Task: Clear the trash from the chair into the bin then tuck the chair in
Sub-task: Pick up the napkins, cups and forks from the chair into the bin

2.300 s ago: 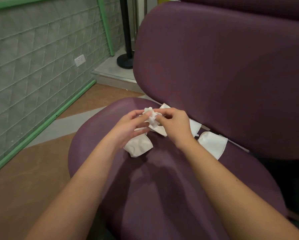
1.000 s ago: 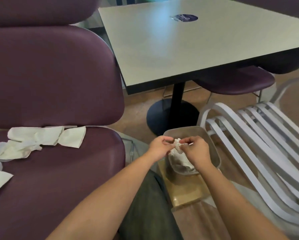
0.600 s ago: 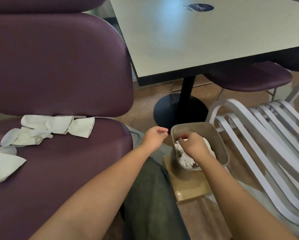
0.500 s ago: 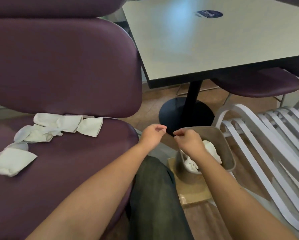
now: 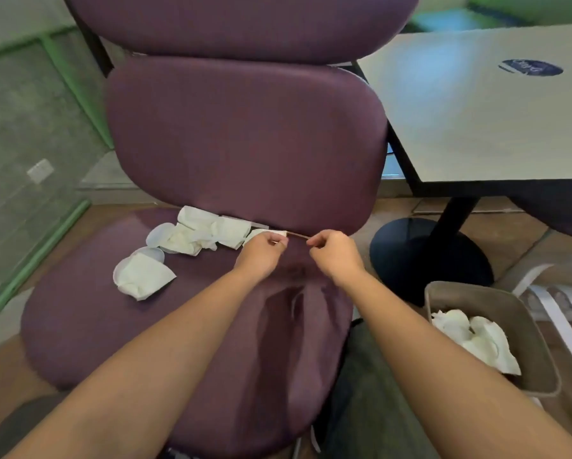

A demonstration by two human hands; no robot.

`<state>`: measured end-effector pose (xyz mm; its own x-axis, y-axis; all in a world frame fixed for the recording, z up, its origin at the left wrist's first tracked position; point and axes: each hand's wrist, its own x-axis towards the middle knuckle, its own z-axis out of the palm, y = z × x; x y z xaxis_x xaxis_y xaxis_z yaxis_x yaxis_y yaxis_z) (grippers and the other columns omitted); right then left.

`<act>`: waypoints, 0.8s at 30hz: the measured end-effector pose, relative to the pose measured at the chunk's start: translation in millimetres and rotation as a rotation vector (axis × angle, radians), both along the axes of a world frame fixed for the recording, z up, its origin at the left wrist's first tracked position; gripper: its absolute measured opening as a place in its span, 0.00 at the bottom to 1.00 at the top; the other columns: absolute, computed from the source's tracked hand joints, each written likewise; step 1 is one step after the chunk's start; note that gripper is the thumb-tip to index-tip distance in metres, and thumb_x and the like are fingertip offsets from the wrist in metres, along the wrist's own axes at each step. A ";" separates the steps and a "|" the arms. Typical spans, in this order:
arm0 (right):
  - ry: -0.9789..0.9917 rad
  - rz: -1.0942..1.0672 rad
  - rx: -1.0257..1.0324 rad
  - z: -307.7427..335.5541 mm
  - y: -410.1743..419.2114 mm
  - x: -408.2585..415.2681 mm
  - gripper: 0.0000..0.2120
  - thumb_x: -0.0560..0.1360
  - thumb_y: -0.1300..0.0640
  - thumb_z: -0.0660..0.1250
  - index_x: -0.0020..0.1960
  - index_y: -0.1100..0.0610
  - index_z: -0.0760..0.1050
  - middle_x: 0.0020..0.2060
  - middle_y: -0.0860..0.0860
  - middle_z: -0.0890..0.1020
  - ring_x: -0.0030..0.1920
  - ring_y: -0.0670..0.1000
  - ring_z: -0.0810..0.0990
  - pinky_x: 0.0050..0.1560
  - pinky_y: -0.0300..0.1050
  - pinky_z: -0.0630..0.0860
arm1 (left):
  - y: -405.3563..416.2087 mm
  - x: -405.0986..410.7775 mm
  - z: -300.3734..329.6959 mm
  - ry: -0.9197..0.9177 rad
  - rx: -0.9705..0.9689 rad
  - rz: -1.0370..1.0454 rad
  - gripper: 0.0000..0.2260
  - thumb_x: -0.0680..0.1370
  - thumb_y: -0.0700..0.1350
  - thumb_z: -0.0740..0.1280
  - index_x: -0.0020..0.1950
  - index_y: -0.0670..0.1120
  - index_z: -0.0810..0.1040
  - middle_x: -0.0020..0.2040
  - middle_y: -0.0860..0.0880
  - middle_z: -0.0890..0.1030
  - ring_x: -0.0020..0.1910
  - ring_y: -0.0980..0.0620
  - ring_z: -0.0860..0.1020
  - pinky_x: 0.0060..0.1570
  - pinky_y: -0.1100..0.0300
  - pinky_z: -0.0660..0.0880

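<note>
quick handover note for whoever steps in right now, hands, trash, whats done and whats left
Left hand and right hand each pinch one end of a thin stick at the back of the chair seat.
Crumpled napkins, small clear lids and a folded napkin lie on the seat.
Done: some napkins are in the bin, right of the chair.
Left: bin the stick and the rest, then tuck the chair under the table.

We see a chair (image 5: 245,144) in matt purple cloth, crumpled white paper napkins (image 5: 208,231), a smooth, faintly glossy desk (image 5: 476,120), a matt plastic bin (image 5: 523,313).
</note>
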<state>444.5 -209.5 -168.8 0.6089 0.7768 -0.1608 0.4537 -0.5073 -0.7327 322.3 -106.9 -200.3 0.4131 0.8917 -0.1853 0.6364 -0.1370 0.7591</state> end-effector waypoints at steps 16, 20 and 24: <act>-0.241 0.277 -0.150 -68.8 93.8 -41.4 0.30 0.71 0.51 0.72 0.71 0.53 0.68 0.69 0.50 0.68 0.72 0.51 0.61 0.69 0.48 0.64 | 99.9 -70.3 -41.1 0.507 0.468 -0.097 0.15 0.78 0.44 0.64 0.65 0.53 0.75 0.64 0.47 0.72 0.65 0.45 0.67 0.60 0.49 0.70; -0.301 0.325 -0.172 -84.4 105.5 -37.7 0.35 0.71 0.46 0.73 0.74 0.54 0.64 0.74 0.50 0.63 0.75 0.51 0.57 0.74 0.45 0.55 | 112.2 -66.1 -53.5 0.601 0.503 -0.180 0.18 0.79 0.46 0.63 0.70 0.54 0.71 0.66 0.49 0.71 0.67 0.45 0.65 0.62 0.50 0.66; -0.377 0.336 -0.141 -92.2 109.3 -37.6 0.30 0.74 0.47 0.70 0.72 0.55 0.67 0.72 0.51 0.67 0.74 0.52 0.60 0.72 0.44 0.58 | 115.3 -69.6 -62.4 0.640 0.598 -0.193 0.14 0.80 0.48 0.63 0.65 0.56 0.75 0.61 0.51 0.75 0.64 0.47 0.67 0.58 0.53 0.64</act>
<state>406.9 -100.2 -261.0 0.3653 0.9259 -0.0960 0.8275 -0.3703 -0.4221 252.6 8.4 -262.6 0.5425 0.8390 0.0418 0.8385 -0.5439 0.0340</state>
